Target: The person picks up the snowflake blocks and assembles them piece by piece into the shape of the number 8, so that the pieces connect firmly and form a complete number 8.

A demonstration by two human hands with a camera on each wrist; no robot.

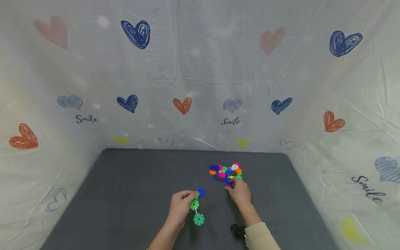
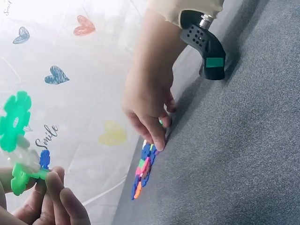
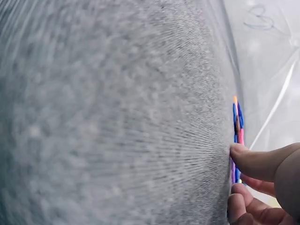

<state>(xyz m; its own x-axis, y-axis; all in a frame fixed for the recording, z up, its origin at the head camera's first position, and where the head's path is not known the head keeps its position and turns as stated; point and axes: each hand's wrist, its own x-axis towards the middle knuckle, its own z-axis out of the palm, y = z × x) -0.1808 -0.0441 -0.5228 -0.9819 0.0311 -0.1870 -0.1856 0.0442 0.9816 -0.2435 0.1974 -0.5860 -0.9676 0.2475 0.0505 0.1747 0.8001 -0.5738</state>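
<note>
My left hand (image 1: 182, 205) pinches a short chain of interlocking plastic snowflake discs between thumb and fingers. The chain has a blue disc (image 1: 201, 192) at the top, a light green disc (image 1: 194, 205) in the middle, a whitish disc (image 2: 23, 157) edge-on, and a teal-green disc (image 1: 198, 219) at the far end. To the right, my right hand (image 1: 240, 192) reaches down to the near edge of a flat cluster of many-coloured snowflake discs (image 1: 222, 175). Its thumb and fingers are spread apart around a purple disc (image 3: 233, 171), fingertips right at the table.
The dark grey table (image 1: 140, 180) lies under both hands. A white curtain (image 1: 200, 62) printed with hearts and "Smile" stands behind and at the sides. A black wrist device (image 1: 238, 231) sticks out beside the right sleeve (image 1: 261, 236).
</note>
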